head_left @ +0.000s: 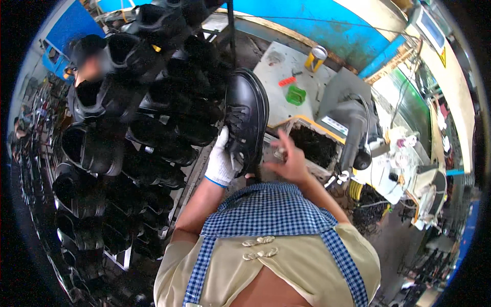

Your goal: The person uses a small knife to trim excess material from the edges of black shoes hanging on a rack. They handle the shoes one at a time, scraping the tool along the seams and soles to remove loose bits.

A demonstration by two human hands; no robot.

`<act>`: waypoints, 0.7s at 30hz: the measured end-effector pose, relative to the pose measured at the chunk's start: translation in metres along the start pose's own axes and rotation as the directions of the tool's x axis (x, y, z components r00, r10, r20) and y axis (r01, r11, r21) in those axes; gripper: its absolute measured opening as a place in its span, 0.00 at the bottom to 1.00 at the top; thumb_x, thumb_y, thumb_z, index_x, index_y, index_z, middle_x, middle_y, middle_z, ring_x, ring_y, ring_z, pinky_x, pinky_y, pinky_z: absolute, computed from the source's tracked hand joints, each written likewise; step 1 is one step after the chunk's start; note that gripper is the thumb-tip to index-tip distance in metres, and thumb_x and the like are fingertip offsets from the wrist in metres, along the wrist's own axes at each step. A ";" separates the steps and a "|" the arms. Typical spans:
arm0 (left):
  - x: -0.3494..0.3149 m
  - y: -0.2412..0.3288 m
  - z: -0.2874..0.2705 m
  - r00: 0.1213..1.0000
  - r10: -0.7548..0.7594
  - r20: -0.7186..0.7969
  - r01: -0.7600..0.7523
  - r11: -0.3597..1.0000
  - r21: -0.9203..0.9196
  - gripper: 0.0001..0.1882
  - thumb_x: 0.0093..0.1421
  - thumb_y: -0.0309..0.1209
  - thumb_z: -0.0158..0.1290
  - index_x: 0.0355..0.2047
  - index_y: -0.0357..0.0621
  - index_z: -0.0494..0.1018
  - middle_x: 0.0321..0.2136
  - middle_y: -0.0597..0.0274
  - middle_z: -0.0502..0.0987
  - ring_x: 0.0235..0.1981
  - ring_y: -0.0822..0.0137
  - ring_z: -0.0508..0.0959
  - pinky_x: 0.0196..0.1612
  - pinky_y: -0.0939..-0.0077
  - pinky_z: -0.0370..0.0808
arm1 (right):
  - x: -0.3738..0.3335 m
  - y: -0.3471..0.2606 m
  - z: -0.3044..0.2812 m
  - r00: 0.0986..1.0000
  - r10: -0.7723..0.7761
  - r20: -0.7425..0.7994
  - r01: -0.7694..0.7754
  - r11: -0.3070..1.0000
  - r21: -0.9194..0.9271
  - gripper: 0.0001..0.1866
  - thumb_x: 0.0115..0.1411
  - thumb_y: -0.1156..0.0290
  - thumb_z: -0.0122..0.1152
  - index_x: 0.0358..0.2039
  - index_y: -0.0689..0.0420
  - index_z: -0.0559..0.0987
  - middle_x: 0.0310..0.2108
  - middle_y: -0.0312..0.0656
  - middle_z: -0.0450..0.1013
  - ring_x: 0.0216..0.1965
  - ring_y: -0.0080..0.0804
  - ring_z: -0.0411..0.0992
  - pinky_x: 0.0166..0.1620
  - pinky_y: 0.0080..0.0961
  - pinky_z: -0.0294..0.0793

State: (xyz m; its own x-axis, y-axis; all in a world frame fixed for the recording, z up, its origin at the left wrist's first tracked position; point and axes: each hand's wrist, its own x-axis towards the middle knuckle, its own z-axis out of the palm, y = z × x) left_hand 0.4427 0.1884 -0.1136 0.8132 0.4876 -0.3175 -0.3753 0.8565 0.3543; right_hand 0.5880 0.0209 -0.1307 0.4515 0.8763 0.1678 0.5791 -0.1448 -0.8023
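Observation:
A black lace-up shoe (247, 110) is held up in front of me, its toe pointing away and its laces facing left. My left hand (221, 162), in a white knitted glove with a blue cuff edge, grips it near the heel and opening. To the right of the shoe is my bare right hand (290, 161), fingers apart, holding nothing that I can see. A small gap shows between those fingers and the shoe.
At left a tall rack carries many black shoes (94, 148); a person in a dark cap (89, 56) is behind it. A white worktable (271, 61) bears a yellow can (316, 59), a green dish (295, 95) and a grey machine (348, 110). Dark scraps (312, 146) fill a bin.

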 end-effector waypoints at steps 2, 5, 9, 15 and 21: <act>0.015 0.002 0.002 0.997 0.024 -0.074 -0.034 0.991 -0.133 0.25 0.65 0.48 0.52 0.56 0.46 0.70 0.52 0.56 0.76 0.51 0.58 0.77 0.54 0.61 0.75 | -0.012 0.014 0.023 0.998 0.003 0.055 0.004 0.994 -0.109 0.54 0.47 0.49 0.75 0.68 0.54 0.56 0.53 0.52 0.73 0.49 0.49 0.76 0.52 0.38 0.74; 0.037 0.003 0.002 0.998 0.005 -0.066 -0.022 0.964 -0.263 0.23 0.65 0.47 0.52 0.52 0.43 0.73 0.47 0.57 0.79 0.45 0.59 0.80 0.48 0.67 0.79 | -0.005 0.021 0.045 0.997 0.062 0.041 -0.053 0.979 -0.196 0.55 0.45 0.50 0.76 0.68 0.52 0.55 0.59 0.53 0.67 0.51 0.51 0.75 0.52 0.41 0.74; 0.054 0.000 0.018 1.000 0.022 -0.013 -0.025 0.954 -0.298 0.26 0.66 0.50 0.50 0.53 0.41 0.72 0.49 0.55 0.78 0.46 0.58 0.79 0.51 0.64 0.77 | 0.019 0.031 0.056 0.997 -0.014 -0.076 -0.002 0.976 -0.217 0.56 0.41 0.61 0.77 0.67 0.56 0.55 0.61 0.57 0.61 0.54 0.58 0.69 0.51 0.43 0.75; 0.035 0.034 0.048 0.949 -0.061 0.309 0.012 0.987 0.160 0.29 0.65 0.49 0.51 0.57 0.39 0.67 0.50 0.51 0.76 0.48 0.57 0.78 0.54 0.62 0.75 | 0.056 0.036 0.048 0.840 -0.362 -0.403 0.300 0.931 -0.210 0.49 0.36 0.64 0.78 0.60 0.53 0.64 0.53 0.59 0.63 0.50 0.59 0.69 0.52 0.46 0.72; 0.045 0.069 0.074 0.642 0.156 0.751 -0.585 -0.533 0.611 0.29 0.51 0.36 0.61 0.50 0.29 0.70 0.41 0.38 0.77 0.47 0.41 0.77 0.59 0.52 0.69 | 0.111 0.021 0.036 0.835 -0.371 -0.407 0.376 0.924 -0.070 0.49 0.36 0.68 0.76 0.60 0.58 0.64 0.51 0.58 0.66 0.50 0.57 0.70 0.51 0.45 0.73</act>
State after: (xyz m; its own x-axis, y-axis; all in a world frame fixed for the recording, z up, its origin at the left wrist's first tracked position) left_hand 0.4866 0.2571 -0.0387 0.7976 0.3199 0.5115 -0.0041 -0.8449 0.5348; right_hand 0.6263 0.1318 -0.1498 0.4387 0.5981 0.6707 0.7526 0.1633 -0.6379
